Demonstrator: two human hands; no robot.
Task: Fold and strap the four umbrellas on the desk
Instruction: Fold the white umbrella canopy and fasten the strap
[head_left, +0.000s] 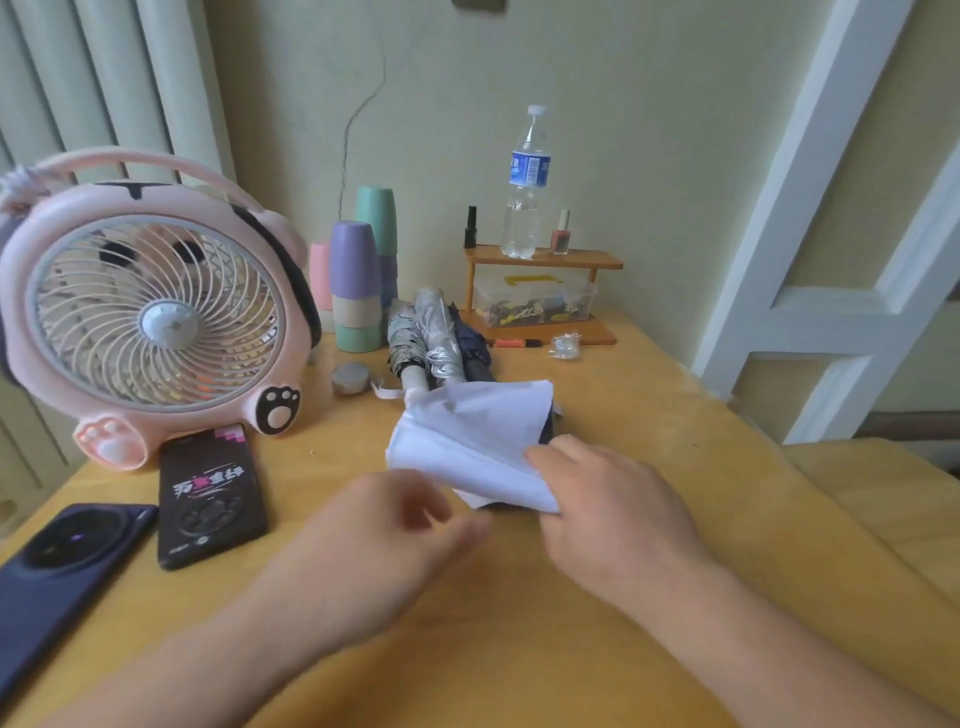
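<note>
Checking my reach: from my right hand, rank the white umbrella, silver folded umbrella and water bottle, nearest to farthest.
1. White umbrella, gripped by the right hand.
2. Silver folded umbrella, just behind it.
3. Water bottle, on the wooden shelf at the back.

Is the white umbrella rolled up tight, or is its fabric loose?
Loose. The umbrella flares in wide white flaps beyond the right hand gripping it; no strap shows around it.

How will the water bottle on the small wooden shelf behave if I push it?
The water bottle looks tall and narrow, so it probably tips easily. It seems only partly full, so it is likely light. It stands on the raised wooden shelf, so it may fall off.
</note>
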